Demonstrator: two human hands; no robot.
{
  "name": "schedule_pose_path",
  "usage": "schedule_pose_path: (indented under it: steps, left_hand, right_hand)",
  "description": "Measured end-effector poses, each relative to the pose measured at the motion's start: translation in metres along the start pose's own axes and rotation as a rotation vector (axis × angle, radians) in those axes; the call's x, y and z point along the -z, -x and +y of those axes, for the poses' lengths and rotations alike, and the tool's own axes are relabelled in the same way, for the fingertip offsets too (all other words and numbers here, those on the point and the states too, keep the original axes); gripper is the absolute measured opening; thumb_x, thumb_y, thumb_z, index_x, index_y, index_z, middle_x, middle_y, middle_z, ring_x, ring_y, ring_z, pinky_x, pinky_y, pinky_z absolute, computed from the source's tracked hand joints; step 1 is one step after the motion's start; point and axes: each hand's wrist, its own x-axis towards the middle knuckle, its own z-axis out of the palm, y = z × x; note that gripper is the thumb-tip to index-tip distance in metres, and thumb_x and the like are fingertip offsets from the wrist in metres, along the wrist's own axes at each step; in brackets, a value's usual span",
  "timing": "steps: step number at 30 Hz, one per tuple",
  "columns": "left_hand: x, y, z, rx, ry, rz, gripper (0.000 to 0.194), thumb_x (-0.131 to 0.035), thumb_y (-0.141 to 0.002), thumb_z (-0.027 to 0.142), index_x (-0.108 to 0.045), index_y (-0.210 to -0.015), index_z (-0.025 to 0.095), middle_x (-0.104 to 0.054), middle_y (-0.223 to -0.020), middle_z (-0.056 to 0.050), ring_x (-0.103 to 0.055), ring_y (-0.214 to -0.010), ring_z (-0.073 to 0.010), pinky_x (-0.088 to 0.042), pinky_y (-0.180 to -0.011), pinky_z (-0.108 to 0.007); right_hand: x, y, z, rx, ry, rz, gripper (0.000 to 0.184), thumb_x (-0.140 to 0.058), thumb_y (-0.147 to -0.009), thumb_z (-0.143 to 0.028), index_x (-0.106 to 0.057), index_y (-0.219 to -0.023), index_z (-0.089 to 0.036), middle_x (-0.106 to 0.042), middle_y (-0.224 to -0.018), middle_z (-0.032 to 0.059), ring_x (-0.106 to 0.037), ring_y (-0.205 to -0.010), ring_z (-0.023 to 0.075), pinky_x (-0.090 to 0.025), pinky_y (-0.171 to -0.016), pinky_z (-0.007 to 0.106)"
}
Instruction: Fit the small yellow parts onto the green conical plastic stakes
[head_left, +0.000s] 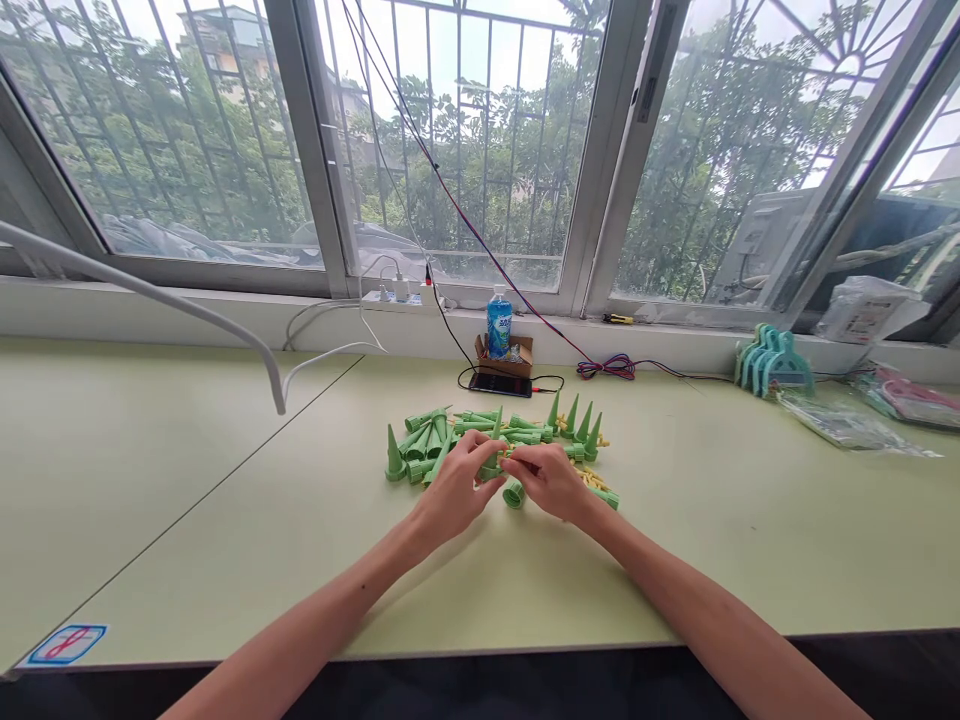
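Note:
My left hand (459, 485) is closed round the base of a green cone-shaped plastic spike (496, 428), which stands point up. Close against it, my right hand (553, 482) pinches a small yellow plastic piece (506, 453), mostly covered by the fingers. A loose green spike (514, 494) lies between the hands with its round ridged end facing me. More green spikes (435, 437) lie in a heap beyond the left hand. Several others (583, 424) stand upright at the back right. Small yellow pieces (594, 479) are scattered beside the right hand.
Behind the heap lie a phone (500, 385) with cables and a cardboard box (519, 360) holding a blue bottle (499, 325). Coiled wire (607, 367) and turquoise hangers (772, 362) are farther right. A white curved arm (217, 315) reaches over the table's left side.

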Motion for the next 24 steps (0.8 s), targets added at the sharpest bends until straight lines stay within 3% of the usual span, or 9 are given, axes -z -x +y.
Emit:
schedule_pose_path:
  steps: [24]
  left_hand:
    - [0.0018, -0.0008, 0.003, -0.01, 0.002, 0.003, 0.029, -0.061, -0.084, 0.014, -0.062, -0.112, 0.023, -0.058, -0.105, -0.005, -0.06, -0.079, -0.014, -0.054, -0.067, -0.027]
  right_hand:
    - [-0.0002, -0.0002, -0.0045, -0.047, -0.017, -0.013, 0.047, -0.046, -0.097, -0.043, -0.038, -0.057, -0.019, -0.03, -0.051, -0.0051, -0.024, -0.05, 0.0103, -0.022, -0.05, 0.028]
